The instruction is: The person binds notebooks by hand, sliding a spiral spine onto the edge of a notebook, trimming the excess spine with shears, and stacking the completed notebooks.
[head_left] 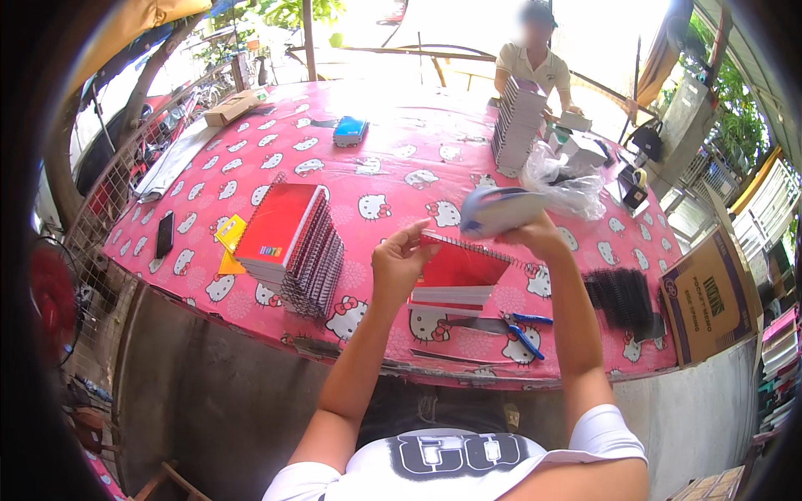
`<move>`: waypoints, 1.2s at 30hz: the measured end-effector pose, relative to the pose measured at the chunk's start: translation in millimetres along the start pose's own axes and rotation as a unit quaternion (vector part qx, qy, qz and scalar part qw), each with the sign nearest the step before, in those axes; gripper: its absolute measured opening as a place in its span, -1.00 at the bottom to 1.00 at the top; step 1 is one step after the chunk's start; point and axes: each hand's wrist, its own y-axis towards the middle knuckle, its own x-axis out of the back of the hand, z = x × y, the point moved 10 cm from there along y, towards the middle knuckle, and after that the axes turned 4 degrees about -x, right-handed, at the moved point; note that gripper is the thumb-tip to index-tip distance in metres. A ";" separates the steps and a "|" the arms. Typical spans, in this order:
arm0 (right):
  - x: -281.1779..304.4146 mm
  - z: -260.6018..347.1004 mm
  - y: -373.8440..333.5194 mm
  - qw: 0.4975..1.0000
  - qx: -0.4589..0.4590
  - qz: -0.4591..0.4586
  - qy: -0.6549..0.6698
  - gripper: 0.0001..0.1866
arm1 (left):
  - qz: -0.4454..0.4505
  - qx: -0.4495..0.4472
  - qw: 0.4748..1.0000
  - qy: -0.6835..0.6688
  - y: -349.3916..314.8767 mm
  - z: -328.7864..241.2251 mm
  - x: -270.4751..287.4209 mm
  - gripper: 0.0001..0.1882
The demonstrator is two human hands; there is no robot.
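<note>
Both hands (401, 263) (539, 238) hold one red notebook (458, 269), spiral edge running left-right.

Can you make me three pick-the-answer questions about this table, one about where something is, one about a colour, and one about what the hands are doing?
1. Where is the stack of red spiral notebooks?
A. left of the hands
B. under the table
C. on the cardboard box

2. What colour are the handles of the pliers?
A. yellow
B. blue
C. green

3. What is the left hand doing?
A. resting flat on the table
B. holding the pliers
C. holding the edge of a red notebook

Answers: 1 A, the stack lies on the pink tablecloth to the person's left. 2 B, both handles are blue. 3 C, its fingers pinch the spiral edge, while the right hand lifts the cover.
</note>
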 end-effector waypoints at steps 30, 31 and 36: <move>-93.7 43.7 0.8 0.842 -0.004 0.171 -0.512 -0.50 | 0.011 0.020 0.989 -0.146 -2.1 20.3 -15.8 -0.61; -99.0 35.1 7.0 0.834 -0.030 0.202 -0.513 -0.49 | 0.015 0.008 0.990 -0.138 -0.7 18.2 -15.5 -0.61; -97.8 18.0 13.8 0.849 -0.020 0.155 -0.505 -0.43 | 0.022 0.030 0.992 -0.118 -2.5 19.2 -5.8 -0.64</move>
